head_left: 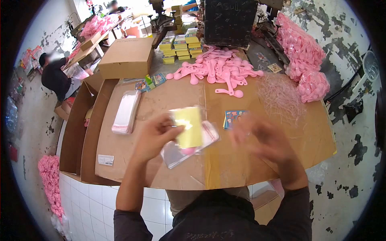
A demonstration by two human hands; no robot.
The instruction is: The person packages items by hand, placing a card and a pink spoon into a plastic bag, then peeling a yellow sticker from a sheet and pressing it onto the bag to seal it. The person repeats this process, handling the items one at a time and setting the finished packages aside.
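My left hand pinches the edge of a clear plastic bag with a yellow card inside. A bit of pink shows at the bag's lower end. Under it on the cardboard lie loose clear plastic bags. To the right, my right hand is smeared by motion beside a small stack of blue printed cards, partly covering it; whether it holds anything is hidden. Beyond both hands is a heap of pink measuring spoons, with one pink spoon at its near edge.
A stack of clear bags lies on the left, near a closed carton. Yellow card stacks stand at the back. Pink shredded strands and bagged pink spoons occupy the right. A co-worker sits far left.
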